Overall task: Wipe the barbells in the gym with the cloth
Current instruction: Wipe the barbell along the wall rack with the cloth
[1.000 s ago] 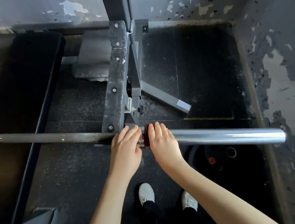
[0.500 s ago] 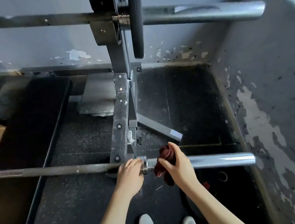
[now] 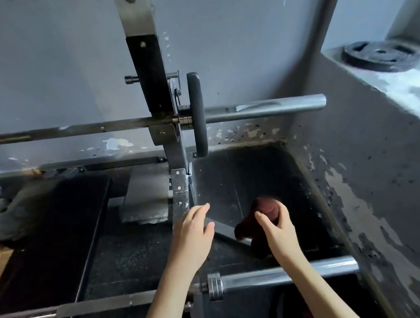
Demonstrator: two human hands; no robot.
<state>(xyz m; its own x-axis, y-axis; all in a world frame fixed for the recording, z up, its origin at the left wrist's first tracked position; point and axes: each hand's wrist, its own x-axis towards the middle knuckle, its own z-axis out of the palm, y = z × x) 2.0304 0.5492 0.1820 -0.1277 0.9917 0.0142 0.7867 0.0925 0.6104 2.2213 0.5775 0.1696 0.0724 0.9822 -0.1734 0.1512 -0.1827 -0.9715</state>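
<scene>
Two barbells lie across the rack. The lower barbell [image 3: 282, 274] runs under my forearms, its chrome sleeve pointing right. The upper barbell [image 3: 263, 108] rests higher on the upright [image 3: 173, 142] and carries one black plate [image 3: 197, 114] against its collar. My right hand [image 3: 276, 225] is lifted off the lower bar and grips a bunched dark red cloth [image 3: 256, 221], part of which hangs below the fingers. My left hand [image 3: 192, 232] hovers beside it with relaxed fingers, holding nothing and touching neither bar.
A black padded bench [image 3: 43, 243] fills the left side under the bars. A diagonal brace [image 3: 227, 231] of the rack lies on the dark rubber floor. A ledge on the right carries a black weight plate [image 3: 380, 57]. Another plate [image 3: 294, 314] lies on the floor below.
Both hands have left the lower barbell and risen above it, the right one taking the cloth off the sleeve. The view has tilted up, showing the upper barbell in full.
</scene>
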